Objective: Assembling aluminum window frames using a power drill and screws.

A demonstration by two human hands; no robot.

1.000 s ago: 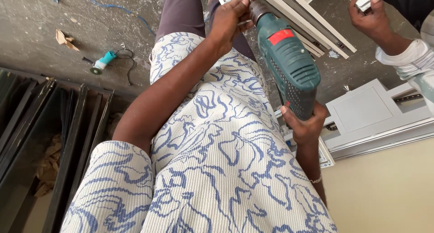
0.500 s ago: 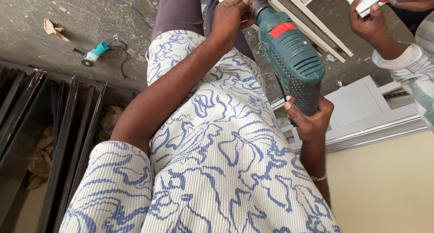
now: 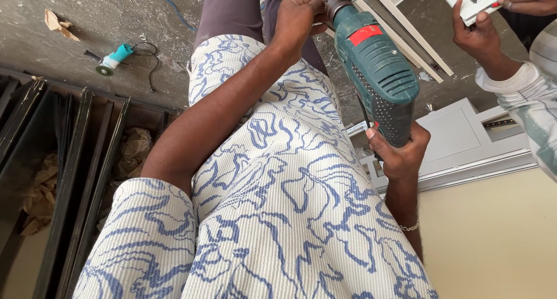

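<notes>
A teal-green power drill (image 3: 377,72) with a red label points away from me toward white frame strips (image 3: 406,38) on the floor. My left hand (image 3: 299,20) is wrapped around the drill's chuck at the front. At the back, my right hand (image 3: 397,154) grips the drill's handle, a thin bracelet on its wrist. My blue-and-white patterned shirt (image 3: 278,206) fills the lower middle of the view and hides what lies under it.
Another person's hands (image 3: 478,38) in a pale sleeve hold a white panel piece (image 3: 473,0) at top right. A white moulded frame (image 3: 458,142) lies beside my right hand. A small teal angle grinder (image 3: 113,58) lies on the concrete floor. Dark frames (image 3: 75,177) are stacked at left.
The view has shifted slightly. Both my hands keep their hold on the drill. The other person's second hand has come into view at top right.
</notes>
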